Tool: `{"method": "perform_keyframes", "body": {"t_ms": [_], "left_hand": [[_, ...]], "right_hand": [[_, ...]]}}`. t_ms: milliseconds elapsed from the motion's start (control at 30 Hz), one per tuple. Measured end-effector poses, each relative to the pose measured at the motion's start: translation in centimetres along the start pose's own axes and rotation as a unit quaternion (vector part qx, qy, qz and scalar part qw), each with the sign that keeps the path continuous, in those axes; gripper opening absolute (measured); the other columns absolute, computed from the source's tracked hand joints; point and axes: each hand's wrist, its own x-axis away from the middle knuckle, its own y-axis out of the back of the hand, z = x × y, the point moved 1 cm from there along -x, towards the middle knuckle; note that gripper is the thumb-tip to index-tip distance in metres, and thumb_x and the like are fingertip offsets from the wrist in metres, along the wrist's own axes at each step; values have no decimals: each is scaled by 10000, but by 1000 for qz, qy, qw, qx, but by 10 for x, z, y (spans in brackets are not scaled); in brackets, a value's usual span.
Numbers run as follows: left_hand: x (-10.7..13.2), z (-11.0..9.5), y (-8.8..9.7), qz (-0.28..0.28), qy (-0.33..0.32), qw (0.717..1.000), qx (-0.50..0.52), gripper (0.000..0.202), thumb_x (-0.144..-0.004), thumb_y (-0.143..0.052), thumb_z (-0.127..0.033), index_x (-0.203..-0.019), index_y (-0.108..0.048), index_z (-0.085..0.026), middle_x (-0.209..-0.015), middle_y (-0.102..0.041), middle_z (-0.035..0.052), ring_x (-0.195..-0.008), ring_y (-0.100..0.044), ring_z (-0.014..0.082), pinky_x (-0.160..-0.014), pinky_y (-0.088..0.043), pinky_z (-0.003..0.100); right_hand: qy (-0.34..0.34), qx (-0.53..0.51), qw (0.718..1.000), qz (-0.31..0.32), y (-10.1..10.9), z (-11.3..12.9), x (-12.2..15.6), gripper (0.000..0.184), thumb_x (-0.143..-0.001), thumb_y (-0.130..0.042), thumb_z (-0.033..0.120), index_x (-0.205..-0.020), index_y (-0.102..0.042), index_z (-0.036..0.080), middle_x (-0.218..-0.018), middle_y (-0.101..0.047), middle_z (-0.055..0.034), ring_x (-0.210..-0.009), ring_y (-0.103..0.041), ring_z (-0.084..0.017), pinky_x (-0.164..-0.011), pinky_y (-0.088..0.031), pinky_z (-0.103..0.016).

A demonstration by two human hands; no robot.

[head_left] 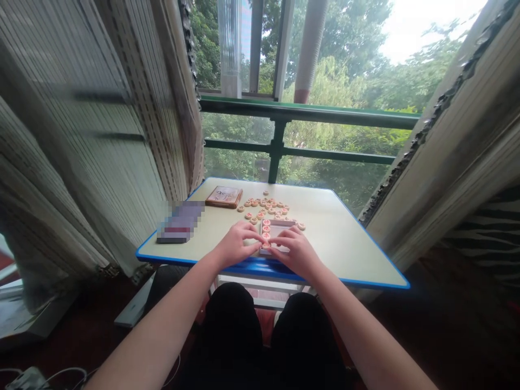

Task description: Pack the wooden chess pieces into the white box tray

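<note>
A shallow open box point(284, 222) sits at the front edge of the table, with several round wooden Chinese chess pieces in a column along its left side. Red characters mark these pieces. At the near end of the column, a Chinese chess piece point(266, 245) lies between the fingertips of my two hands. From the left, my left hand point(238, 244) pinches at it, thumb and index finger close together. My right hand point(298, 249) reaches over the box and grips the same piece from the right. The fingers partly cover the piece and the box.
Loose chess pieces point(270, 203) lie scattered beyond the box. A flat brown wooden case point(224, 196) rests at the back left, near a blurred-out dark object point(181, 223). The table point(345, 244) has a blue edge; a green railing point(244, 106) and curtains surround it.
</note>
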Motion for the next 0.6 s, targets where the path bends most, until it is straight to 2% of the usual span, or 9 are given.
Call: {"method": "perform_keyframes", "body": {"t_ms": [233,467,600], "left_hand": [[0,-2,0,3,-2,1000,-18,171,-780,-574,-283,-824,-734,-244,-826,-620,37,-863,-529,188,-852,-411,337],[-1,4,-2,-10,-7,1000,-10,159,-770,-598,-274,-829,-740,-233,-848,-632,41,-866,-531,190,-845,-411,334],[-1,3,-1,-20,-9,1000,1,170,-772,-595,-275,-844,-736,-213,-832,-617,46,-860,-532,184,-839,-420,319]], "right_hand": [[-15,-13,1000,14,5,2,0,188,-803,-601,352,-888,-732,247,-695,-637,-47,-694,-477,-174,-674,-447,-325],[-31,-34,999,24,8,4,-1,223,-832,-557,333,-755,-742,234,-678,-642,-47,-664,-476,-165,-681,-435,-333],[-32,-44,998,33,9,4,-2,207,-828,-565,316,-756,-737,226,-686,-645,-43,-681,-475,-165,-684,-436,-326]]}}
